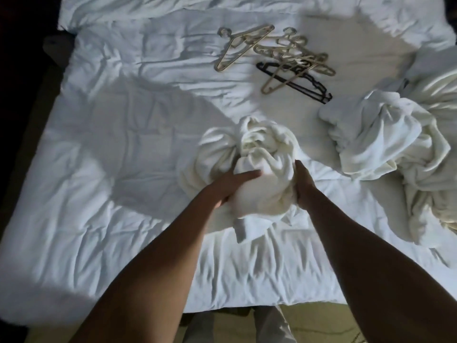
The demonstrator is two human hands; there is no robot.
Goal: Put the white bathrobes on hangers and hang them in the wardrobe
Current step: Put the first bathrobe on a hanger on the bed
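Note:
A bundled white bathrobe lies in the middle of the bed. My left hand grips its near left side, with the fingers lying across the cloth. My right hand holds its right side, and the fingers there are buried in the folds. A second crumpled white bathrobe lies to the right, apart from both hands. Several beige hangers and a black hanger lie in a loose pile further up the bed. No wardrobe is in view.
The bed's wrinkled white duvet spreads under everything. More white cloth is heaped at the right edge. A strip of greenish floor shows below the bed's near edge. Darkness borders the bed on the left.

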